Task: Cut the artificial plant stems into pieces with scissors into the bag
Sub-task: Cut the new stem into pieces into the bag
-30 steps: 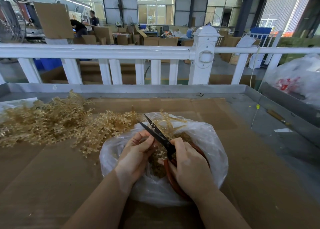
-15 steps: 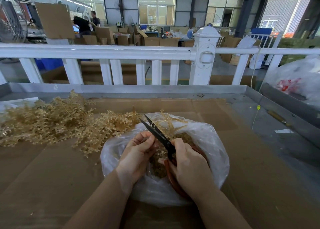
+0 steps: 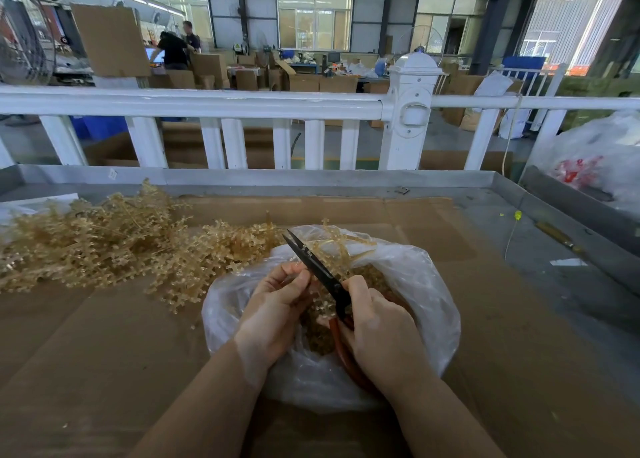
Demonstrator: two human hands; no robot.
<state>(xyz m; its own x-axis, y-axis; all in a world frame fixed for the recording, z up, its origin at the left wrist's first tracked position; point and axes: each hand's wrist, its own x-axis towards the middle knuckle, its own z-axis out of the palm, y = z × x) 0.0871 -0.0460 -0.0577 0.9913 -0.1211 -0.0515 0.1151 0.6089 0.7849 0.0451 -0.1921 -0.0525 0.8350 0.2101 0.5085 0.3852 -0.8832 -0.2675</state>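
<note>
- gripping red-handled scissors (image 3: 323, 277), right hand (image 3: 379, 340) is curled round the handles over the bag (image 3: 415, 284); blades look nearly together, tips pointing up-left
- left hand (image 3: 277, 314) pinches a thin stem (image 3: 311, 300) just beside the blades, over the bag mouth
- bag sits on cardboard (image 3: 104, 353), cut bits inside
- uncut stem pile (image 3: 97, 239) lies left of the bag, touching its edge
- white railing (image 3: 207, 103) beyond the table

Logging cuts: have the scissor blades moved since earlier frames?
Yes: blades of the scissors have closed, tips staying above the far rim of the bag.
</note>
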